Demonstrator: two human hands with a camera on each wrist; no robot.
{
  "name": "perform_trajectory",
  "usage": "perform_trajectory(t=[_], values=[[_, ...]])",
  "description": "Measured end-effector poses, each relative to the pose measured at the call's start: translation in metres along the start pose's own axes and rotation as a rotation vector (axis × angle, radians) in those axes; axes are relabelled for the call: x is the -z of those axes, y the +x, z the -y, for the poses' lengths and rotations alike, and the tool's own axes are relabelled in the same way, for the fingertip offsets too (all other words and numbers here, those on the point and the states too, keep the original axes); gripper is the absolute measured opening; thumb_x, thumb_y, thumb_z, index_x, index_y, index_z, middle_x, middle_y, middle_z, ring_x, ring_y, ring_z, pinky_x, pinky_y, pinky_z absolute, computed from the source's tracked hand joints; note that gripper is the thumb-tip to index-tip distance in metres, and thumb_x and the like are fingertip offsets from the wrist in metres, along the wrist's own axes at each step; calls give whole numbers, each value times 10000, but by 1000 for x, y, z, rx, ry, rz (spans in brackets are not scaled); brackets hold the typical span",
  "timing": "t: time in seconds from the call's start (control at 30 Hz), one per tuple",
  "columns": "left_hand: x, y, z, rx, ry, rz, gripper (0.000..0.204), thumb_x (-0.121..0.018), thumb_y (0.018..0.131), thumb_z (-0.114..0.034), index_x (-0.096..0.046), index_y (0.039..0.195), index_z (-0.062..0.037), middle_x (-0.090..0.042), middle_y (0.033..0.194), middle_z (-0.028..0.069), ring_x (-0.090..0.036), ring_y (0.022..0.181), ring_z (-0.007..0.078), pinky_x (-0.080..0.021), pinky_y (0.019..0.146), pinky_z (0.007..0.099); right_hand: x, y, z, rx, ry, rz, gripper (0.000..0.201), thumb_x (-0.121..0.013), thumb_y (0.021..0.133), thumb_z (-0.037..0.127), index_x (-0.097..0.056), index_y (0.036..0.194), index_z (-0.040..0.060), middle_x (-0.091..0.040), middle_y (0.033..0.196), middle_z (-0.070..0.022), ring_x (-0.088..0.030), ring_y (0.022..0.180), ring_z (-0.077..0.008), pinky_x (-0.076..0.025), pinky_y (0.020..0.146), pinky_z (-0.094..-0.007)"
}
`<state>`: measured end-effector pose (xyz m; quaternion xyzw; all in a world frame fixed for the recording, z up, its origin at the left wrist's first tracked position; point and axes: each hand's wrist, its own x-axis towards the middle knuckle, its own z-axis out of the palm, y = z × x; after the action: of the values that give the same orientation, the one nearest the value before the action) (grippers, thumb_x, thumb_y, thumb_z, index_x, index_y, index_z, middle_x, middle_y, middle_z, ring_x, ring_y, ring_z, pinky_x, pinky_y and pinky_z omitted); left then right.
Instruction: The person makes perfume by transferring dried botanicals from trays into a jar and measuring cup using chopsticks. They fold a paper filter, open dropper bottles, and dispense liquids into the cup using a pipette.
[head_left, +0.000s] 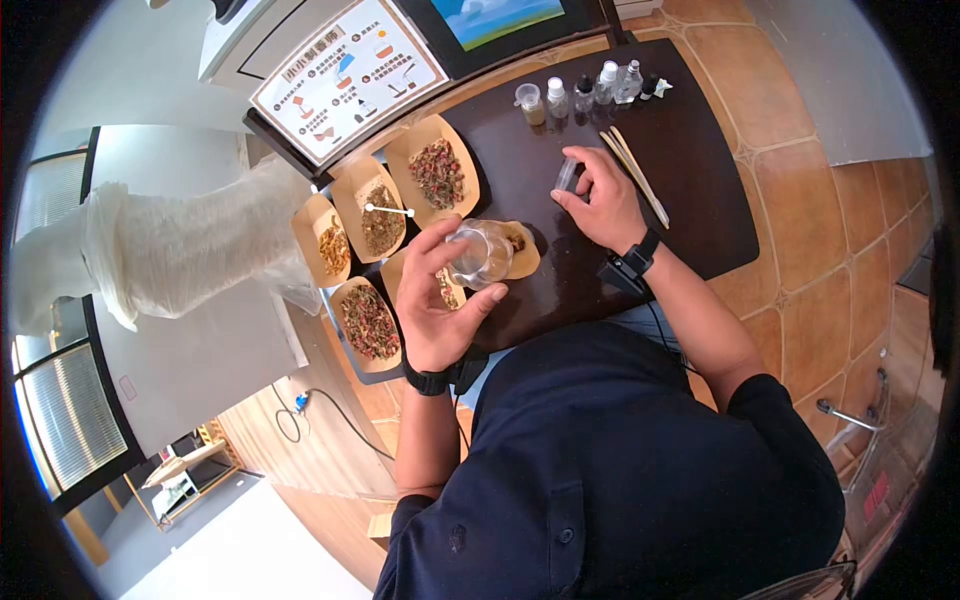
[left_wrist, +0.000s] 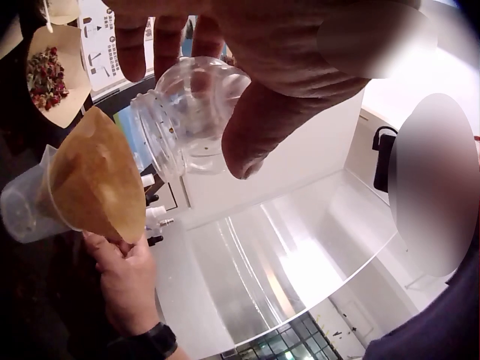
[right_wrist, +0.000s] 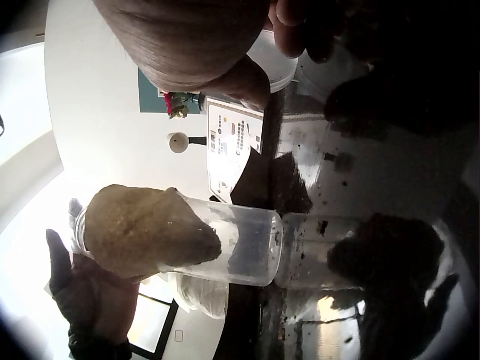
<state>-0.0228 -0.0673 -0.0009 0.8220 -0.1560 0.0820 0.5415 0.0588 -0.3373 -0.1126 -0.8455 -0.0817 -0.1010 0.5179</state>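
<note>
My left hand [head_left: 430,300] grips a clear jar [head_left: 480,255], thumb on one side and fingers on the other. In the left wrist view the jar lies tilted, its mouth toward a brown paper filter cone [left_wrist: 97,180]. That cone sits in the top of a clear plastic cup [right_wrist: 251,244] standing on the dark table [head_left: 540,290]. From the head view, dark bits [head_left: 517,243] show inside the filter, partly hidden by the jar. On the other side, my right hand [head_left: 605,205] holds a small clear plastic container [head_left: 567,175] between thumb and fingers.
Several paper trays of dried flowers and herbs [head_left: 437,175] stand at the left, a white spoon [head_left: 388,209] lying across one. Small bottles [head_left: 605,85] line the back right, near thin wooden sticks [head_left: 635,175]. A printed sign [head_left: 345,80] leans behind the trays.
</note>
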Motion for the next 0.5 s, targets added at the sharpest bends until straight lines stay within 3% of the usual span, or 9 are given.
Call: perform_trajectory(t=[0.17, 0.3, 0.37, 0.4, 0.47, 0.5], values=[[-10, -4, -2, 104, -286, -123, 976, -1004, 751, -39, -489, 1580, -36, -594, 1542, 197, -569, 1458, 327, -425, 1250, 463, 1, 0, 1, 4, -11, 3, 611, -903, 824, 58, -660, 1384, 57, -682, 1226, -88, -627, 749, -163, -550, 712, -331], [-8, -4, -3, 94, -253, -93, 1073, -1001, 757, -25, -385, 1635, -33, -582, 1555, 201, -560, 1472, 327, -396, 1276, 469, 2, 1, 2, 8, -15, 14, 621, -899, 825, 91, -636, 1388, 65, -682, 1189, -92, -631, 750, -191, -568, 729, -364], [-10, -3, -5, 128, -295, -139, 911, -1007, 743, -40, -547, 1529, -38, -598, 1542, 197, -575, 1452, 328, -434, 1240, 464, 2, 1, 2, 5, -20, 16, 622, -899, 825, 91, -636, 1388, 66, -682, 1187, -92, -632, 751, -192, -569, 730, -364], [-8, -3, -4, 128, -295, -139, 911, -1007, 743, -40, -547, 1529, -38, -598, 1542, 197, -575, 1452, 328, -434, 1240, 464, 1, 1, 1, 6, -18, 16, 623, -900, 825, 92, -635, 1389, 66, -682, 1186, -92, -633, 749, -192, -569, 731, -365], [-1, -2, -1, 20, -46, -13, 690, -1012, 728, -59, -702, 1344, -41, -619, 1519, 192, -590, 1426, 328, -473, 1193, 459, 1, 1, 1, 7, -15, 17, 625, -901, 824, 92, -635, 1389, 66, -682, 1184, -92, -633, 748, -193, -570, 732, -365], [-2, -2, -3, 19, -46, -12, 690, -1012, 728, -59, -702, 1344, -41, -619, 1519, 192, -590, 1426, 328, -473, 1193, 459, 1, 1, 2, 4, -16, 15, 624, -901, 825, 94, -635, 1388, 66, -682, 1182, -92, -634, 747, -193, -570, 733, -366]])
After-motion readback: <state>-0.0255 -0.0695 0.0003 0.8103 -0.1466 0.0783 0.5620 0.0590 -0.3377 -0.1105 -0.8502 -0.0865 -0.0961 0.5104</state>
